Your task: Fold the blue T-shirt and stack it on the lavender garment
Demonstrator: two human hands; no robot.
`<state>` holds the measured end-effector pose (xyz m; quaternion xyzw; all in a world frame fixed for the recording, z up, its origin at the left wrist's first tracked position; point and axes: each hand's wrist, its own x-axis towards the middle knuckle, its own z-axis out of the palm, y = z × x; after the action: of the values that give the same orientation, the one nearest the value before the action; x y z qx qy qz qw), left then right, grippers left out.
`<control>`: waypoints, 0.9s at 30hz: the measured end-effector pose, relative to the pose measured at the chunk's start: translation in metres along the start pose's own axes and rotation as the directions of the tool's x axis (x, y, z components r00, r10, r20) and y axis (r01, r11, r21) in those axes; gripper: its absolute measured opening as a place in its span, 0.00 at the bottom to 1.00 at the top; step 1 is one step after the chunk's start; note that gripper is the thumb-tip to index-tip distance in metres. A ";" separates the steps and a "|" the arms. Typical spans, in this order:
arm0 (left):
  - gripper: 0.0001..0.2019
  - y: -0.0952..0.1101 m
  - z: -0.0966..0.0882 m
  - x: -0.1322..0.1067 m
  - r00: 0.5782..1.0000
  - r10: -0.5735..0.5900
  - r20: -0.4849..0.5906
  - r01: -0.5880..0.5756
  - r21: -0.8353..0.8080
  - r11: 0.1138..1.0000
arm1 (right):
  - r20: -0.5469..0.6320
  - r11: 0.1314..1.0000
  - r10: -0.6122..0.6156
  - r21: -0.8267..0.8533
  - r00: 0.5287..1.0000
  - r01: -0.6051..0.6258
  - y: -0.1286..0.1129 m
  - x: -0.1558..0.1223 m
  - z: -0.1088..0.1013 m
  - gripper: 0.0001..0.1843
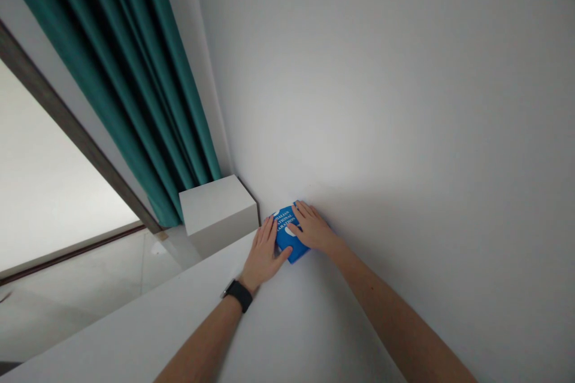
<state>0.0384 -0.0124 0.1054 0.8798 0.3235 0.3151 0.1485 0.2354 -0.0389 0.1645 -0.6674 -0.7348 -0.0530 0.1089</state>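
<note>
A flat blue box-like item [284, 242] with white lettering, part of it reading "MARATHON", lies on the white surface close to the wall. My left hand [264, 258] rests along its left side, fingers stretched out and thumb spread toward the near edge. Across its right side lies my right hand [312, 230], with fingers extended flat and the thumb apart on the top face. Both hands touch the item and cover parts of its sides. A black watch [239, 294] is on my left wrist.
The white surface [148, 323] runs along the wall [381, 102]. Beyond its far end stands a white cabinet [220, 203] in the corner. Green curtains [135, 72] hang beside a framed glass opening [54, 179]. Pale floor [112, 287] shows at the left.
</note>
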 end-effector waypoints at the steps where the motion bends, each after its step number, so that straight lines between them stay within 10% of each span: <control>1: 0.39 0.000 0.000 0.000 1.000 0.002 -0.005 -0.002 -0.004 1.000 | -0.004 1.000 0.003 0.002 1.000 -0.003 0.000 -0.005 0.000 0.36; 19: 0.38 0.003 0.000 0.000 1.000 -0.013 -0.018 0.015 0.116 0.993 | -0.090 0.999 -0.026 0.038 0.996 0.029 0.007 -0.058 0.005 0.30; 27: 0.30 0.029 -0.025 -0.007 0.911 0.386 0.144 -0.404 0.125 0.906 | -0.161 0.991 -0.131 -0.003 0.978 0.132 -0.005 -0.101 0.002 0.29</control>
<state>0.0317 -0.0370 0.1343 0.9525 0.1525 0.2615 0.0326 0.2388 -0.1365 0.1394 -0.6105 -0.7663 -0.1110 0.1666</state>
